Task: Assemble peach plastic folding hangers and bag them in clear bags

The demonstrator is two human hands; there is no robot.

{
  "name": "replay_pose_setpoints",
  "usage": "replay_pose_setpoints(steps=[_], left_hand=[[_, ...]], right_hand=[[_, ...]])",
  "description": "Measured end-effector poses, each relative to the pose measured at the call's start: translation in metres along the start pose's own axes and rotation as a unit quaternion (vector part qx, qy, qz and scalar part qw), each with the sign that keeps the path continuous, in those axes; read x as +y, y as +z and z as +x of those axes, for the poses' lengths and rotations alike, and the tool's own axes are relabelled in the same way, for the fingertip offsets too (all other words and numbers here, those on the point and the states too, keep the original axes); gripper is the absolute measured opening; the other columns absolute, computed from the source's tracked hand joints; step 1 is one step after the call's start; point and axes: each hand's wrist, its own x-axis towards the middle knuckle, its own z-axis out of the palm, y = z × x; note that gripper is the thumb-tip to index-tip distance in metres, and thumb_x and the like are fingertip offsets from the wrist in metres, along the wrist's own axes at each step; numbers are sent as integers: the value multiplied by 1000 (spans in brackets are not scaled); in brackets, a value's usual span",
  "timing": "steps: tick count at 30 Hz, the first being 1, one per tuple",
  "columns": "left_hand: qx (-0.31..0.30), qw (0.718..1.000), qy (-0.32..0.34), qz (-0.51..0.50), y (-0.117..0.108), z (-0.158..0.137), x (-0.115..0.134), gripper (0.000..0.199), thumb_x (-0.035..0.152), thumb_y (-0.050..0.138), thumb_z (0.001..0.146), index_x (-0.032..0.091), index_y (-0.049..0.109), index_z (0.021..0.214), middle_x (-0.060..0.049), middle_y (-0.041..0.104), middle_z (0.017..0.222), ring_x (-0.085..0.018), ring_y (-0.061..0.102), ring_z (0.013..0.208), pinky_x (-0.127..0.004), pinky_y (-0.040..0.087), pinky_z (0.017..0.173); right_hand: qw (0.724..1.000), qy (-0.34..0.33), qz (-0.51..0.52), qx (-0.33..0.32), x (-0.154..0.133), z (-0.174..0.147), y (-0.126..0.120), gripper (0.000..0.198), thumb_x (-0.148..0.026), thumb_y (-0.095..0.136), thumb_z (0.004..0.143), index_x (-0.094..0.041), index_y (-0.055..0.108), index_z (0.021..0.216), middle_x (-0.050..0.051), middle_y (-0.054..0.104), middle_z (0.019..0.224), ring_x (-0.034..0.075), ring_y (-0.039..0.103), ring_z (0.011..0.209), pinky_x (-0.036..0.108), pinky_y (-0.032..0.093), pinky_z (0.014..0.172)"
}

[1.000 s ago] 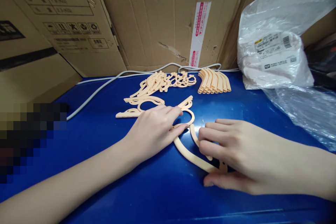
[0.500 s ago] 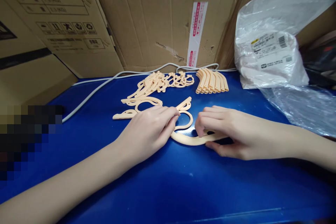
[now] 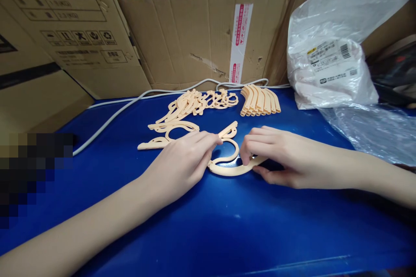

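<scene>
A beige plastic folding hanger [image 3: 230, 170] lies low over the blue table, its round hook [image 3: 236, 149] curving between my hands. My left hand [image 3: 186, 153] is closed on the hanger's middle, with its fingers covering the joint; one arm [image 3: 229, 129] of the hanger sticks out beyond them. On the other arm, my right hand [image 3: 276, 156] pinches the curved piece between thumb and fingers. Just past my left hand lies another beige hanger [image 3: 156, 142], partly covered by that hand.
Behind are a heap of loose beige hanger pieces [image 3: 185, 104] and a neat stack of curved tubes [image 3: 260, 99]. A white cable [image 3: 110, 127] runs along the back. Cardboard boxes [image 3: 195, 30] wall the rear, and a plastic bag [image 3: 328, 73] stands at right.
My right hand has shifted slightly up and left with the hanger arm, bringing it nearer the joint. My left hand keeps its hold. The whole view has shifted a little.
</scene>
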Motion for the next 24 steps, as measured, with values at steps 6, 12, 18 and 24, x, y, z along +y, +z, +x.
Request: replay_pose_setpoints(steps=[6,12,18,24], left_hand=[[-9,1000,7,-1,0,0,-2,26,10,39,98,14,61,112,-7,70,109,-21,64,99,-33,51,83],[-29,999,22,10,1,1,-2,31,8,37,97,16,62,112,-9,69,116,-22,63,104,-37,52,88],[-35,999,23,-28,2,-1,-8,47,-6,31,88,19,62,114,-5,66,124,-19,60,112,-34,49,94],[-17,992,27,-120,4,-1,-5,45,-7,36,88,21,63,110,-1,69,116,-14,63,110,-27,47,96]], right_hand=[[1000,-5,-7,10,2,1,1,17,-7,51,84,-19,56,95,5,60,92,19,51,86,31,40,77],[994,2,-73,76,9,0,2,16,-12,55,86,-19,56,101,7,62,99,19,56,89,30,42,79],[990,53,-124,40,9,-2,-3,9,-18,52,89,-20,55,98,2,64,78,18,59,71,29,40,68],[961,117,-240,69,7,-4,4,18,-22,42,95,-17,58,103,6,67,80,22,63,70,32,38,65]])
